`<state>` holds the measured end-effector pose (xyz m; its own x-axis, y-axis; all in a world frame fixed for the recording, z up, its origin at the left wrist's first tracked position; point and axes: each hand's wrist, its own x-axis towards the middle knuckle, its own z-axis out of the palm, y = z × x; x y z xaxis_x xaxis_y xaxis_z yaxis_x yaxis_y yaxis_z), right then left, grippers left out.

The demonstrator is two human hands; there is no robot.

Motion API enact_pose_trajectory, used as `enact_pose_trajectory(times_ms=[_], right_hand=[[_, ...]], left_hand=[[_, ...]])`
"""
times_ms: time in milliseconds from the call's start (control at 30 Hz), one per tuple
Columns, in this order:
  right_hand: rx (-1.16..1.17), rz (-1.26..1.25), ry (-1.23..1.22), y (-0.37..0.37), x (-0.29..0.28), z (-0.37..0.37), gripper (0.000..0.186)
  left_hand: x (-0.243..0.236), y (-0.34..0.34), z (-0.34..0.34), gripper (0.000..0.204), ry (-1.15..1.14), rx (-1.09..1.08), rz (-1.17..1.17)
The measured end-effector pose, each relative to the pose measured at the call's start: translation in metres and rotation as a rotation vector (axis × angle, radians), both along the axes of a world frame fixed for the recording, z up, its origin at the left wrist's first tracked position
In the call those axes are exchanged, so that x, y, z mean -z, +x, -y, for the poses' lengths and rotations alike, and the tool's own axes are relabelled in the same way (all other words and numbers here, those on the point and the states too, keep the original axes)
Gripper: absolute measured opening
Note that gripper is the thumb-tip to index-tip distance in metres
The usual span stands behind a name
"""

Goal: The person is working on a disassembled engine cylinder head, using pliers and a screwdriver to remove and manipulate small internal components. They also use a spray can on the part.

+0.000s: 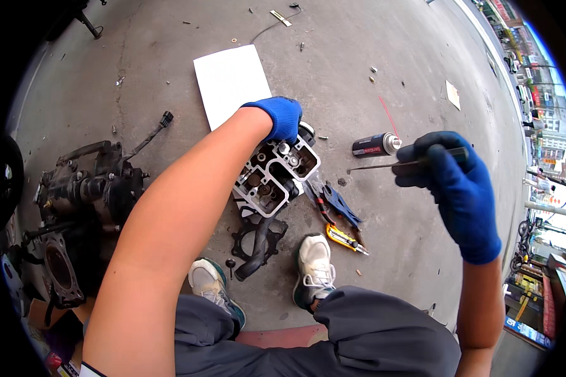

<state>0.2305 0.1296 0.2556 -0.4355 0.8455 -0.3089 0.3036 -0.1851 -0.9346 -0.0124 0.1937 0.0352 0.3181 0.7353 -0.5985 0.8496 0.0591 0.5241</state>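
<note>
A metal engine cylinder head (272,210) with open cavities lies on the ground between my feet. My left hand (280,117), in a blue glove, is closed over its far edge; most of its fingertips are hidden. Raised to the right, my right hand (462,195) wears a blue glove with darkened fingers. It is closed around a thin metal pick (374,167), whose tip points left toward the cylinder head without touching it. Below that tip, on the ground, blue-handled pliers (341,204) lie beside a yellow utility knife (346,239).
A spray can (374,146) with a red straw lies on its side near my right hand. White paper (233,78) is spread beyond the cylinder head. A dark engine block (94,185) stands at left. Near my shoes are a gasket (275,237) and a black hose (253,261).
</note>
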Motion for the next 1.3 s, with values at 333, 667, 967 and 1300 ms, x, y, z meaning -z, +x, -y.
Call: enact_pose_trajectory(times_ms=[333,667,967,1300], right_hand=[[0.054,0.051,0.031,-0.018,0.172,-0.019,0.024],[-0.167,0.01,0.223,-0.016,0.211,-0.027,0.021],[-0.144,-0.039,0.235,-0.015,0.218,-0.036,0.02],[-0.277,-0.135,0.402,-0.018,0.221,-0.033,0.02]], left_hand=[[-0.001,0.005,0.131,0.044,0.5,-0.405,0.142],[-0.005,0.02,0.139,0.036,0.261,-0.539,-0.025],[-0.011,0.032,0.12,0.04,0.319,-0.387,-0.157],[-0.004,0.028,0.12,0.04,0.325,-0.445,-0.101]])
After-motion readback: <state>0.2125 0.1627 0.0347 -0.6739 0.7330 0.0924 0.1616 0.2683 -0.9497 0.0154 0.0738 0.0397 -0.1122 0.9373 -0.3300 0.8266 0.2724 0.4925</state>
